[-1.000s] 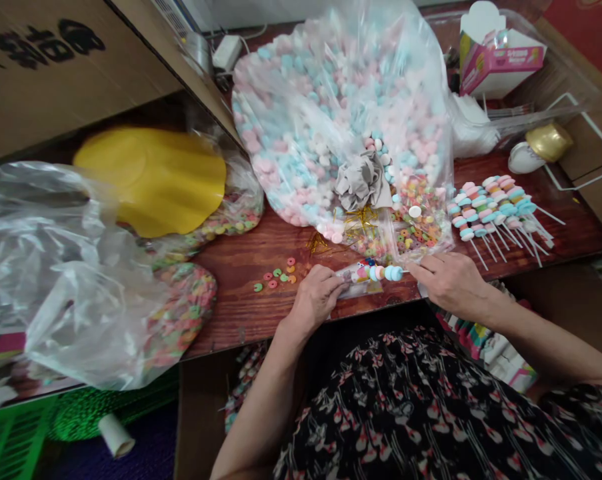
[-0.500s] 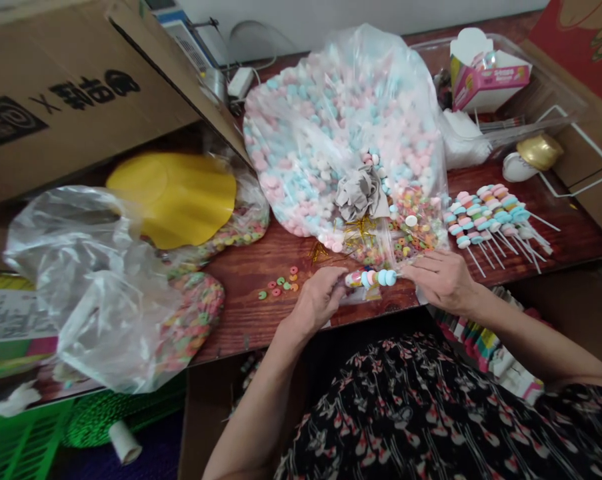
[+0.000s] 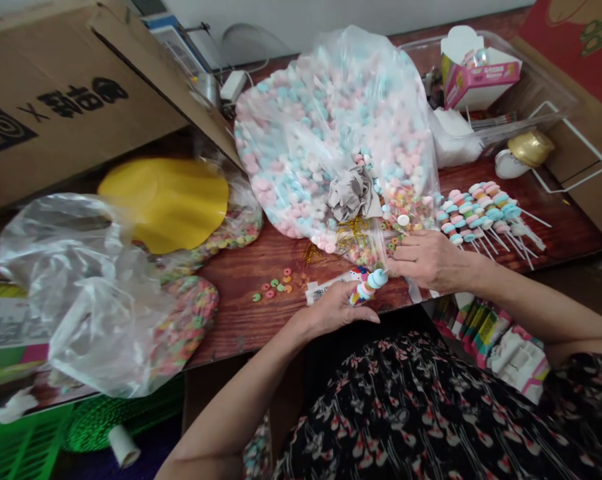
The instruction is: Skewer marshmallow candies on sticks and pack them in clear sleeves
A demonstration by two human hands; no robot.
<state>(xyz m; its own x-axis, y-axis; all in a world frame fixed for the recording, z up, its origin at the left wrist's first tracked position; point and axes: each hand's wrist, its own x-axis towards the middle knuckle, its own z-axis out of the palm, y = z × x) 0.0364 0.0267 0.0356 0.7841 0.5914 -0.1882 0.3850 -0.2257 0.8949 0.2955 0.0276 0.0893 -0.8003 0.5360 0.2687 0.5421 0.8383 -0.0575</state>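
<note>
My left hand (image 3: 337, 308) is closed round a candy skewer (image 3: 368, 287) of pink, white and blue discs, held tilted up at the table's front edge. A small printed wrapper (image 3: 325, 288) lies just behind that hand. My right hand (image 3: 425, 260) rests on the table with fingers bent, its fingertips touching the open mouth of a clear bag of coloured ring candies (image 3: 405, 213). A row of finished candy skewers (image 3: 485, 208) lies right of it.
A big clear bag of pink, blue and white candies (image 3: 325, 127) fills the table's (image 3: 261, 267) middle. Loose ring candies (image 3: 275, 287) lie left of my hands. Further left are bags of rings (image 3: 191, 320), a yellow disc (image 3: 168, 200), crumpled plastic (image 3: 81, 287) and a cardboard box (image 3: 71, 100).
My left hand has pulled the skewer back toward me and tilted it up. My right hand let go of the stick and moved up to the ring-candy bag.
</note>
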